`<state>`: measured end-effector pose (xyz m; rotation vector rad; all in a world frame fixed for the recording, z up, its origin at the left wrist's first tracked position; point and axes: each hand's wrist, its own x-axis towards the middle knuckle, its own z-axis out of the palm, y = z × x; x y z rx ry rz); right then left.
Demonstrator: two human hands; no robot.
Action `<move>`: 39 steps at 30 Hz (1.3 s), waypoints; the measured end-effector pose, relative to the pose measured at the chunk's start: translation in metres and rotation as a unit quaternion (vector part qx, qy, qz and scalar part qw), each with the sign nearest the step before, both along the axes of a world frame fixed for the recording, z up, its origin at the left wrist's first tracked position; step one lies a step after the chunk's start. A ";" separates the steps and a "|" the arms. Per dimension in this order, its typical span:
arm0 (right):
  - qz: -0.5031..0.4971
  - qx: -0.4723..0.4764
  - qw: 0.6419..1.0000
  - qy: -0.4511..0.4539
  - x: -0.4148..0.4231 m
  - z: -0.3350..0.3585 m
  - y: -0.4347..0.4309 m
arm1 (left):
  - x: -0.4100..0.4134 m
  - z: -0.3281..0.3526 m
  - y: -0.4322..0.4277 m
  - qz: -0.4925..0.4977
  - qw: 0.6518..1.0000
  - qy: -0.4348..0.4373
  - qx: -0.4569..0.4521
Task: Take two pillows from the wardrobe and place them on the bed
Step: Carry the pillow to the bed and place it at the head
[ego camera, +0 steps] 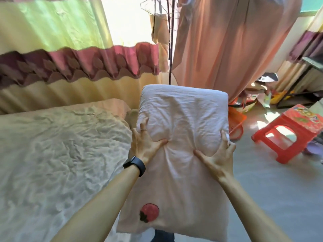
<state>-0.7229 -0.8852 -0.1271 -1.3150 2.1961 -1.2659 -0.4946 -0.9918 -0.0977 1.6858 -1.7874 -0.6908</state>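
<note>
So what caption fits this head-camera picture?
Left hand and right hand grip a pale pink cloth pillow beside a wrinkled beige bed.

One view only: head-worn, wide-angle, pitched forward and down along both forearms. Nearest to the lens, centre frame: left hand [145,142], right hand [218,154] and the pillow [183,110] they grip. Bed [61,145] fills the lower left, seen from above at its edge. Floor [271,189] takes the lower right, with the red stool [283,135] farther off near the right edge. Curtain [70,41] spans the upper left background. Straight lines bow towards the frame edges.
</note>
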 end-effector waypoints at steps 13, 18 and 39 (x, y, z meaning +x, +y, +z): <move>0.056 0.050 0.997 -0.013 0.013 -0.005 -0.318 | 0.037 -0.019 -0.276 -0.044 0.997 -0.067 0.020; 0.125 0.048 0.991 -0.006 0.023 -0.011 -0.457 | 0.050 -0.027 -0.382 0.045 0.997 -0.068 0.013; 0.462 -0.058 0.873 0.149 0.299 0.047 -0.937 | 0.281 0.018 -0.700 0.435 0.896 -0.018 -0.089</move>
